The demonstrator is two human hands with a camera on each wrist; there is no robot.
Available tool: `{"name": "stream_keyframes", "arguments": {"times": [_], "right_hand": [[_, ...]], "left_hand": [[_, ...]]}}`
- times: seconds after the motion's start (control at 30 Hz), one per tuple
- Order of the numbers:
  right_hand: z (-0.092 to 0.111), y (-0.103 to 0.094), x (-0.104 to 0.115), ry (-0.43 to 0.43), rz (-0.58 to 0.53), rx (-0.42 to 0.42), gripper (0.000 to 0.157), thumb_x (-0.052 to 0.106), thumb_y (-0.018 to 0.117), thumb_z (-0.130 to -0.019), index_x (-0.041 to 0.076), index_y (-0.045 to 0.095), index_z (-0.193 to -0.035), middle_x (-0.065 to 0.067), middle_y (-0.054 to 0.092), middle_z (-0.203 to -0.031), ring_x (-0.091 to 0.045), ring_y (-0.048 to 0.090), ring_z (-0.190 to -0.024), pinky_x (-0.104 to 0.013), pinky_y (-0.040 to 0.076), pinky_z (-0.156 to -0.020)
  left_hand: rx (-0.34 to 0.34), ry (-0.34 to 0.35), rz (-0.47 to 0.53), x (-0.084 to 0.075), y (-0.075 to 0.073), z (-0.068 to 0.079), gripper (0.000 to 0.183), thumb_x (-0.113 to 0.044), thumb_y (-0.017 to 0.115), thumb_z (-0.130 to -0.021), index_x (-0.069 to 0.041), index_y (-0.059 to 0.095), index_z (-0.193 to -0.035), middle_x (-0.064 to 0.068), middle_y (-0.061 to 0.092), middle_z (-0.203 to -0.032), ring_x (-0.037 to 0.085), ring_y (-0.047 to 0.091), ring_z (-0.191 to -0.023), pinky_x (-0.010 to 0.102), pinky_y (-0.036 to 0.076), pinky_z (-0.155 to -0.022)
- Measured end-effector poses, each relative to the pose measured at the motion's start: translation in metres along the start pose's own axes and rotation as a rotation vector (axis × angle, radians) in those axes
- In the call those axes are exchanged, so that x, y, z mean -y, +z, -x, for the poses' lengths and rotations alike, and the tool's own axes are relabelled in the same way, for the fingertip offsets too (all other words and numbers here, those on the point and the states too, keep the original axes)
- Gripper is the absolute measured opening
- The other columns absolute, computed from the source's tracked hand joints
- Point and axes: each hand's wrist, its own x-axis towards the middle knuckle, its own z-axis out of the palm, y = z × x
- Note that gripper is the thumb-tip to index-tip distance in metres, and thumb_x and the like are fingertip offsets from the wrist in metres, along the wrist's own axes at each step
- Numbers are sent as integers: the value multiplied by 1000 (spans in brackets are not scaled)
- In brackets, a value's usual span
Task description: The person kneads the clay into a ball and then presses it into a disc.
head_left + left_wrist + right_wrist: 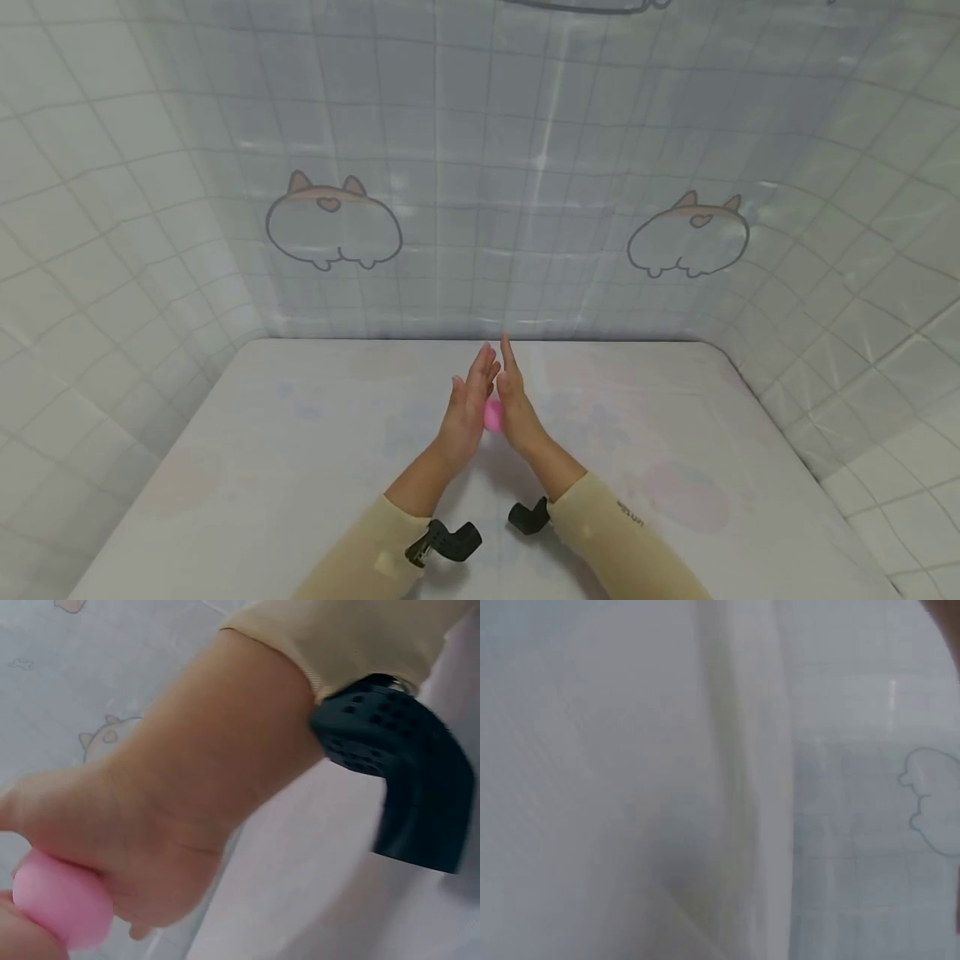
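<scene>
Between the two palms sits a small, smooth pink ball [492, 416], its surface plain and its material unclear from these views. My left hand [467, 414] presses it from the left with fingers straight and pointing away. From the other side my right hand [517, 408] is flat against it, seen edge-on with its fingers extended. In the left wrist view the pink ball [63, 900] bulges out between the left palm [142, 840] and part of the other hand at the lower left. The right wrist view catches only a sliver of skin at its right edge.
Both hands are over a white table [315, 467] with faint pastel prints. Behind it and at the sides hangs white grid-patterned sheeting [510, 208] with cartoon animal outlines. A black wrist camera [455, 542] juts from the left sleeve, another [528, 517] from the right.
</scene>
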Motion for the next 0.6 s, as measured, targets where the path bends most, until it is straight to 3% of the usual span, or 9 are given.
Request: {"name": "stream_keyframes", "arguments": {"times": [0.13, 0.27, 0.43, 0.6], "right_hand": [[4, 3, 0, -5, 9, 25, 92, 81, 15, -92, 24, 2, -162, -3, 3, -168, -29, 4, -153, -70, 7, -113], [9, 5, 2, -25, -16, 59, 88, 79, 14, -94, 24, -1, -162, -4, 3, -168, -29, 2, -153, -70, 7, -113], [15, 8, 4, -140, -83, 122, 88, 73, 11, -98, 15, -4, -162, -16, 5, -167, -34, 7, -152, -65, 10, -116], [22, 11, 8, -232, -122, 162, 82, 67, 9, -101, 13, -5, -161, -16, 6, -167, -36, 10, -152, -64, 14, -116]], "left_hand": [[-55, 57, -9, -2, 2, -3, 87, -70, 10, -100, -10, -6, -160, 12, -5, -167, 35, 1, -152, 59, -5, -118], [-100, 83, -79, -1, 1, -6, 88, -73, 12, -98, -14, -6, -161, 9, -3, -168, 32, 1, -153, 60, -4, -117], [-165, 95, -190, 3, -2, -9, 93, -78, 14, -95, -16, -4, -162, 9, 1, -167, 33, 4, -152, 65, -2, -115], [-204, 78, -283, 8, -7, -12, 89, -78, 16, -95, -22, -2, -162, 9, 7, -166, 29, 7, -152, 69, 2, -113]]}}
